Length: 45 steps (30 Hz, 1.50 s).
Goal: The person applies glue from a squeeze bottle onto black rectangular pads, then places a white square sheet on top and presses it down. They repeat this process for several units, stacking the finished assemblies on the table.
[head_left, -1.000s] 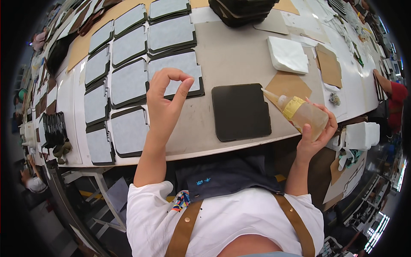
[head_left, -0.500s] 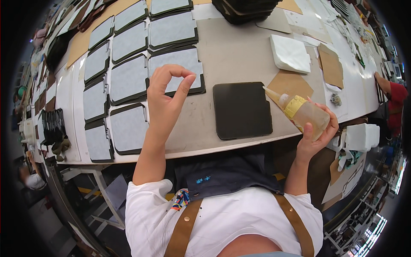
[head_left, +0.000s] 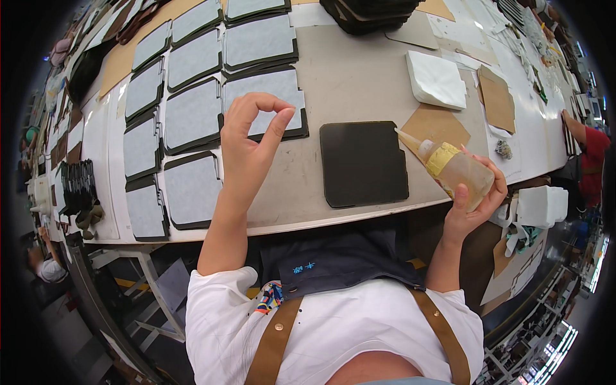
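Observation:
Over the table at center left, my left hand (head_left: 251, 131) is raised with thumb and forefinger tips meeting in a ring. Nothing shows between them. Behind it lie rows of black panels with pale grey sheets (head_left: 192, 115) on top. My right hand (head_left: 478, 205) grips a translucent squeeze bottle (head_left: 471, 176) with a yellow band and a long pale nozzle. The bottle is tilted, its nozzle tip close to the right edge of a flat black panel (head_left: 362, 165). That panel lies on the table between my hands, and neither hand touches it.
A tall black stack (head_left: 369, 14) stands at the far middle. To the right are a pile of white sheets (head_left: 436, 80), a brown card piece (head_left: 439, 125) under the bottle and another brown piece (head_left: 495, 99). A person in a red sleeve (head_left: 595, 151) is at the far right.

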Available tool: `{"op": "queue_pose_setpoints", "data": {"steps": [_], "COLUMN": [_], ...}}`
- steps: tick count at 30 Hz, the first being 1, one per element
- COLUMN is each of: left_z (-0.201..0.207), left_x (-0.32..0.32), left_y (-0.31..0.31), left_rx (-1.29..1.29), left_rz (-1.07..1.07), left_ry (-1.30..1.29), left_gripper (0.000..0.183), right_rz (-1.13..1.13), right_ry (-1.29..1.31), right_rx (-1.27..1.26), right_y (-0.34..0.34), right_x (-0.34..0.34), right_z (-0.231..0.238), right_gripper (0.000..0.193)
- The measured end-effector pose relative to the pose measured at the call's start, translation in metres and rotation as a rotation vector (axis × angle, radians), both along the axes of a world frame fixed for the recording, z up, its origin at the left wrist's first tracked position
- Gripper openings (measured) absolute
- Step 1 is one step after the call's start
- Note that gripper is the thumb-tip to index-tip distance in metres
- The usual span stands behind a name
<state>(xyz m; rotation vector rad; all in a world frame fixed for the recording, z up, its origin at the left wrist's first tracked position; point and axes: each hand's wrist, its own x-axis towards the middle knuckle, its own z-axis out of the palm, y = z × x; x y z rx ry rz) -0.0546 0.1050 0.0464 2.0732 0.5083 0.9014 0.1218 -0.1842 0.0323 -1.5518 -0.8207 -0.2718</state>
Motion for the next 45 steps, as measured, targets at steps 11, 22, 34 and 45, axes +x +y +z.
{"op": "queue_pose_setpoints", "data": {"steps": [11,22,34,45], "left_z": [0.0,0.002,0.0,0.002], "left_x": [0.003,-0.002,-0.002,-0.004], "left_y": [-0.001,0.001,0.003,0.005], "left_rx": [-0.036,0.011,0.036,0.026], "left_rz": [0.037,0.006,0.039,0.058], "left_ry": [-0.026,0.001,-0.058,-0.113], "left_gripper": [0.009,0.008,0.009,0.01], "right_rz": [0.046,0.18,0.385,0.425], "right_ry": [-0.043,-0.093,-0.141,0.248], "right_rx": [-0.019,-0.038,-0.044,0.089], "right_y": [0.006,0.024,0.058,0.074], "right_x": [-0.009,-0.022,-0.035,-0.011], "right_z": [0.001,0.0,0.0,0.013], "right_gripper": [0.065,0.068,0.073,0.076]}}
